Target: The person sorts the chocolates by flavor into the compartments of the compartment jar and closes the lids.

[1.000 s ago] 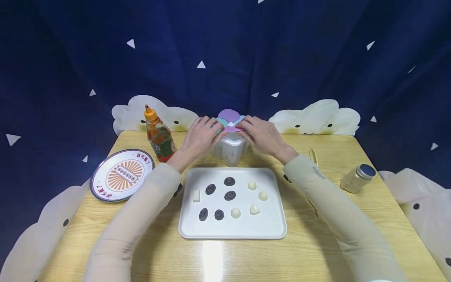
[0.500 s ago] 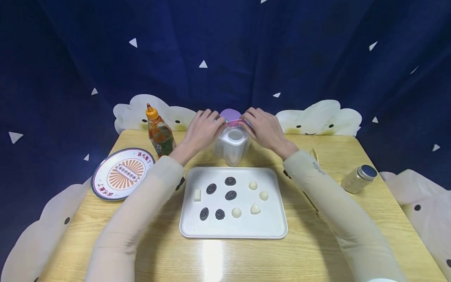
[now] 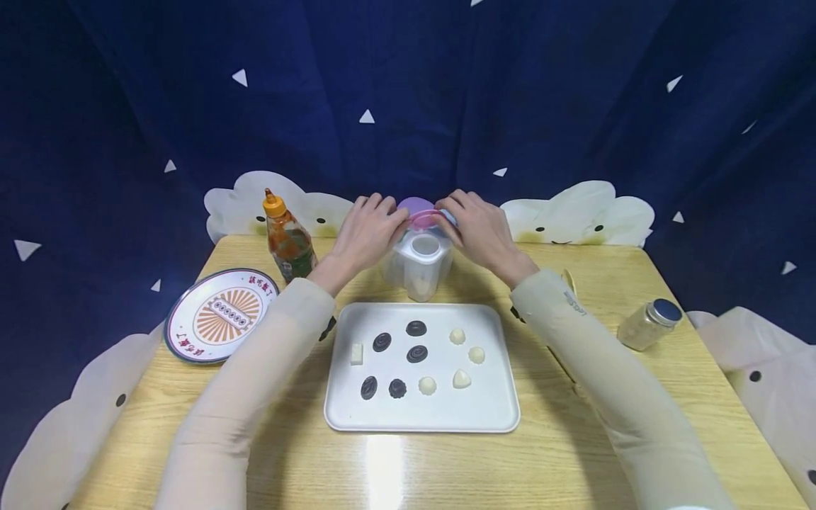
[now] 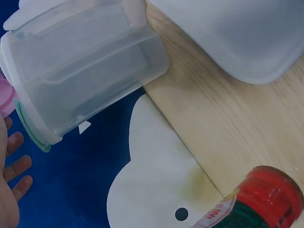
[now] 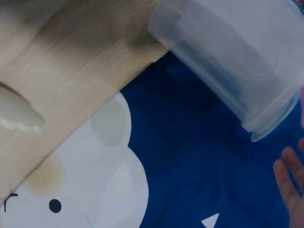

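Note:
A translucent plastic box with several compartments and petal-shaped coloured lids stands behind the tray. Its pink lid is raised at the front, and the compartment below shows an open round mouth. My left hand and right hand pinch the pink lid from either side. A purple lid lies at the back. In the left wrist view a green lid is beside the left fingers; in the right wrist view a pale blue lid is near the right fingers.
In front is a white tray with dark and white chocolates. A sauce bottle and a patterned plate are at left. A blue-capped jar stands at right. A thin gold utensil is partly hidden by the right arm.
Both hands have moved slightly up and back. The pink lid has tilted up off the front compartment, exposing its round mouth. Over the last half second its raised position has changed only a little.

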Demonstrator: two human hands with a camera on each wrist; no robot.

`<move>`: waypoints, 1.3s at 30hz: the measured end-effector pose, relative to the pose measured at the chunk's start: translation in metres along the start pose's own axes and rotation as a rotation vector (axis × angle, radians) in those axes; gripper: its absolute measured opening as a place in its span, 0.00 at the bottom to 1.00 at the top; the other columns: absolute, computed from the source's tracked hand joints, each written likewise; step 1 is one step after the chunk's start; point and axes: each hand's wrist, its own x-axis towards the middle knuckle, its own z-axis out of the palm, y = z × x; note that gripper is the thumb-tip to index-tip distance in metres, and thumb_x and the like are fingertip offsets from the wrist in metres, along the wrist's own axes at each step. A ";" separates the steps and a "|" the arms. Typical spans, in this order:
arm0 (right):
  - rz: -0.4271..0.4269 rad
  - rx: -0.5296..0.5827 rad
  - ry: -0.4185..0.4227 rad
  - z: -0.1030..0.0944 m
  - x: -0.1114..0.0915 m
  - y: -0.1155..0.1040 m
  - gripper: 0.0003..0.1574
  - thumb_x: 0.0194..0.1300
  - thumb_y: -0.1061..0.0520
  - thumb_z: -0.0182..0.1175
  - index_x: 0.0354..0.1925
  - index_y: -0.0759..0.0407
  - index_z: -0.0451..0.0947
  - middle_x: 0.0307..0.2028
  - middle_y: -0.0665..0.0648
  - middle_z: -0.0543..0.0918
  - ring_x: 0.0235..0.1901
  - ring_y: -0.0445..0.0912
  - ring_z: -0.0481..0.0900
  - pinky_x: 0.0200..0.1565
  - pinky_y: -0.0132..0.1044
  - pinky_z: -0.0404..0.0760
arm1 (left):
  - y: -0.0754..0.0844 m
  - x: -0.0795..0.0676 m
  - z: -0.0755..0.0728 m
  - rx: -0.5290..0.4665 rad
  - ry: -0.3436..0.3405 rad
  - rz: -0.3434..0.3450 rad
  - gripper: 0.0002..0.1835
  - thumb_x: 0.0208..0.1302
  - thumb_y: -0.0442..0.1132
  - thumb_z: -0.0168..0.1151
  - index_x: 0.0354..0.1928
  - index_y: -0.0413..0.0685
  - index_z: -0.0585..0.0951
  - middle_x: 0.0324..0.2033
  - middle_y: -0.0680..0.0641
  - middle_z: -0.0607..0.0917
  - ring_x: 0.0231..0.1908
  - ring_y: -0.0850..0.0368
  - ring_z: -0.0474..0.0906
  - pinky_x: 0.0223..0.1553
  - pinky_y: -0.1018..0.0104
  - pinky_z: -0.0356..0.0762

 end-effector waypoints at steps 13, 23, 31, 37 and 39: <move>0.198 -0.006 -0.050 -0.044 -0.074 0.005 0.31 0.69 0.36 0.65 0.57 0.57 0.82 0.50 0.59 0.88 0.47 0.59 0.84 0.38 0.51 0.82 | 0.002 -0.001 0.000 -0.018 0.030 0.006 0.15 0.82 0.49 0.52 0.43 0.47 0.82 0.36 0.42 0.84 0.39 0.42 0.79 0.45 0.51 0.77; 0.361 -0.061 -0.189 -0.068 -0.145 0.015 0.40 0.64 0.34 0.68 0.63 0.59 0.78 0.54 0.64 0.85 0.50 0.63 0.82 0.43 0.57 0.81 | 0.001 -0.001 0.000 -0.002 0.017 0.013 0.15 0.82 0.49 0.53 0.42 0.47 0.82 0.36 0.42 0.84 0.39 0.42 0.79 0.44 0.51 0.77; 0.476 -0.113 -0.285 -0.078 -0.196 0.018 0.55 0.58 0.28 0.70 0.67 0.65 0.74 0.55 0.74 0.81 0.47 0.69 0.80 0.41 0.60 0.78 | 0.001 0.000 -0.001 0.003 0.000 0.005 0.15 0.82 0.49 0.53 0.43 0.48 0.82 0.36 0.42 0.84 0.40 0.42 0.79 0.45 0.52 0.77; 0.588 -0.150 -0.367 -0.080 -0.227 0.022 0.62 0.55 0.25 0.70 0.68 0.69 0.69 0.54 0.77 0.77 0.52 0.73 0.77 0.39 0.65 0.78 | 0.001 -0.001 -0.001 0.008 0.007 0.006 0.15 0.82 0.49 0.52 0.43 0.48 0.82 0.36 0.42 0.84 0.40 0.42 0.79 0.45 0.52 0.77; 0.615 -0.156 -0.385 -0.080 -0.235 0.024 0.63 0.55 0.25 0.71 0.67 0.71 0.68 0.53 0.77 0.77 0.52 0.74 0.76 0.40 0.67 0.77 | 0.001 -0.001 0.000 0.009 0.010 0.005 0.15 0.82 0.49 0.53 0.43 0.48 0.82 0.36 0.43 0.84 0.39 0.43 0.79 0.45 0.52 0.77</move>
